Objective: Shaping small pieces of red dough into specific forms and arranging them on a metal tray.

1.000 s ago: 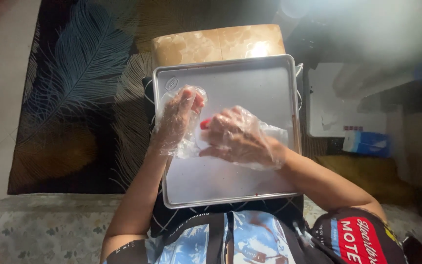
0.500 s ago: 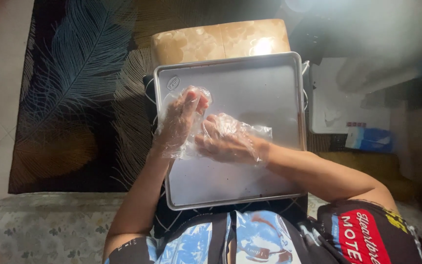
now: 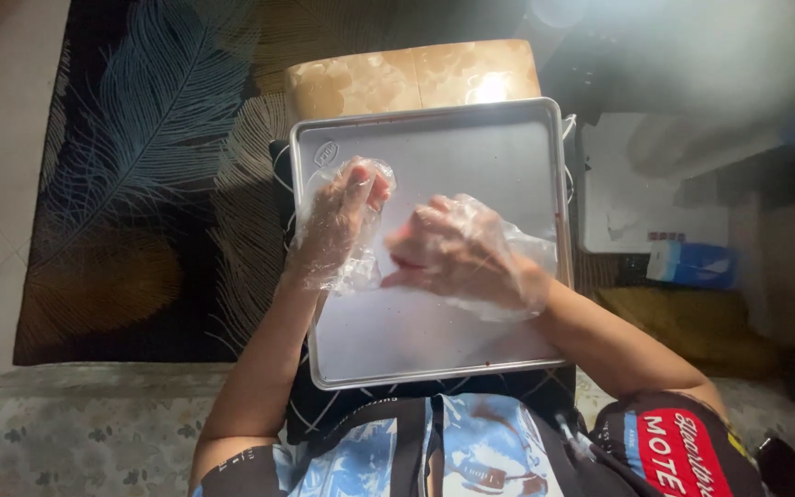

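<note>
Both my hands wear loose clear plastic gloves and hover over a silver baking tray that rests on my lap. My left hand is held flat over the tray's left side, fingers stretched out and pointing away, with nothing in it. My right hand is just to its right, slightly blurred, fingers curled. Its fingertips pinch the baggy plastic of the left glove near the wrist. A reddish spot shows at the right fingertips. The tray surface is bare apart from faint smears.
A tan cardboard box lies beyond the tray's far edge. A dark rug with a feather pattern covers the floor on the left. On the right are a white sheet and a blue packet. A dark patterned cushion sits under the tray.
My right hand slid along the left hand toward its wrist, tugging the glove plastic. The left hand stayed over the tray's left side. The view shifted a little.
</note>
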